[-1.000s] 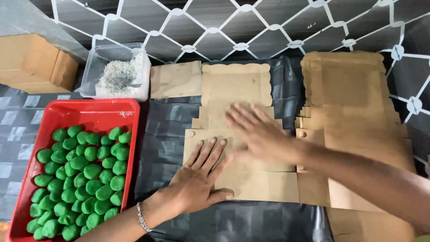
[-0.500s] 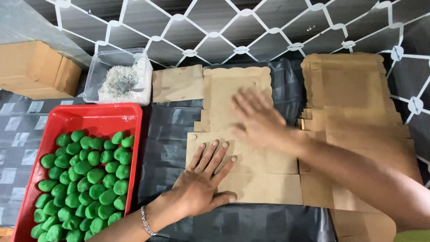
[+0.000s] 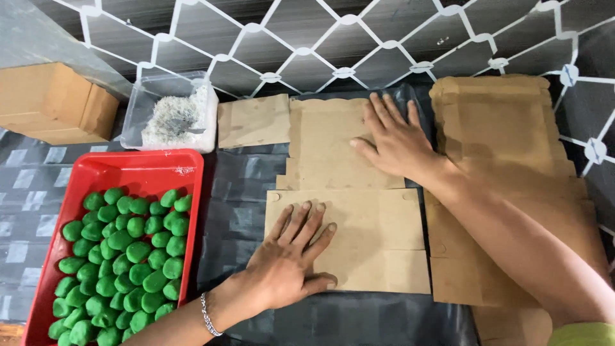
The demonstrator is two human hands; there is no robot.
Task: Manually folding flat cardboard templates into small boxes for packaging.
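At centre, the flat cardboard box blank (image 3: pixel 349 211) lies on black sheeting (image 3: pixel 237 186); left hand (image 3: pixel 291 256) and right hand (image 3: pixel 397 141) press it, fingers spread flat. Left, a red tray (image 3: pixel 112 168) holds green balls (image 3: pixel 125 256); farther, a clear tub (image 3: pixel 170 115) holds pale shreds.

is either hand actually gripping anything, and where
Nothing is gripped. The left hand lies flat on the near panel of the flat cardboard box blank, and the right hand lies flat on its far panel.

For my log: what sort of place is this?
Probably a small home sweet-packing spot: a red tray of green balls, flat cardboard box blanks, a tub of white shreds.
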